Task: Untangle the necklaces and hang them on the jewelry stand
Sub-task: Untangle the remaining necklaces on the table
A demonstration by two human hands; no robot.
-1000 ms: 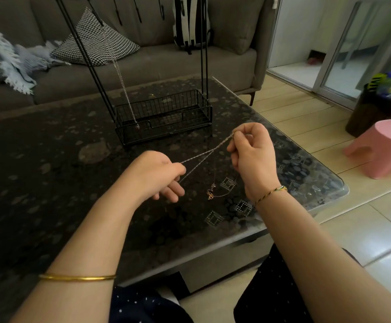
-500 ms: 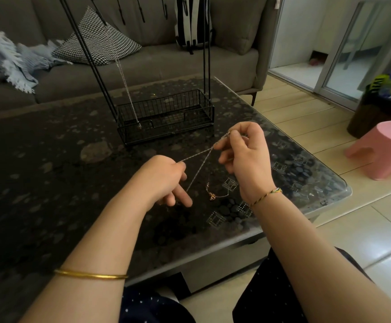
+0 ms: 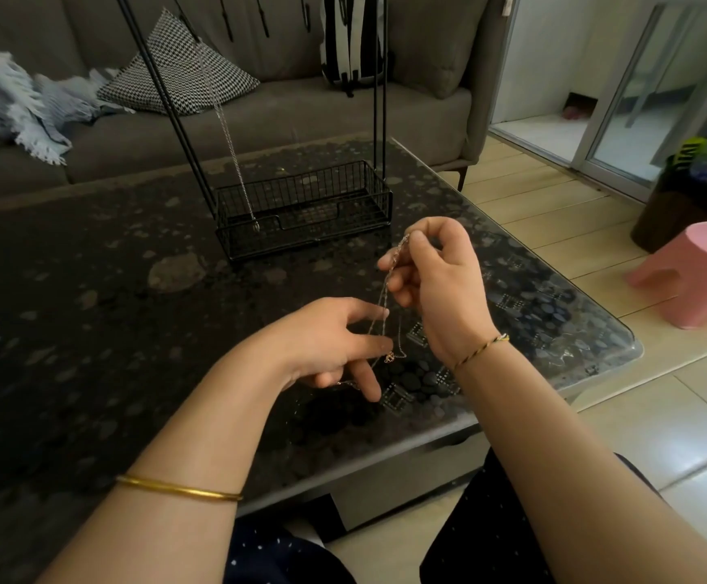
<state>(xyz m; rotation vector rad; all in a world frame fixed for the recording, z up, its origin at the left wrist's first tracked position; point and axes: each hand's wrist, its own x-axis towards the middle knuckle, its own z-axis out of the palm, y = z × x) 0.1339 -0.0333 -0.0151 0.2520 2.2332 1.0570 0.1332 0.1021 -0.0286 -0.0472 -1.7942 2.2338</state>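
Observation:
My right hand pinches the top of a thin silver chain between thumb and forefinger, above the dark table. The chain hangs down past my left hand, whose fingers are spread and loosely extended, touching the strands lower down. A small gold clasp or charm dangles beside my left fingertips. Behind stands the black wire jewelry stand with a basket base; one silver necklace hangs from its upper part down into the basket.
A grey sofa with a checked cushion and a blue throw runs behind the table. A pink stool stands on the floor at right. The table's rounded glass corner lies near my right wrist.
My left hand has let go of its pinch and spread its fingers. The chain, stretched taut between both hands before, now hangs slack and nearly vertical from my right hand.

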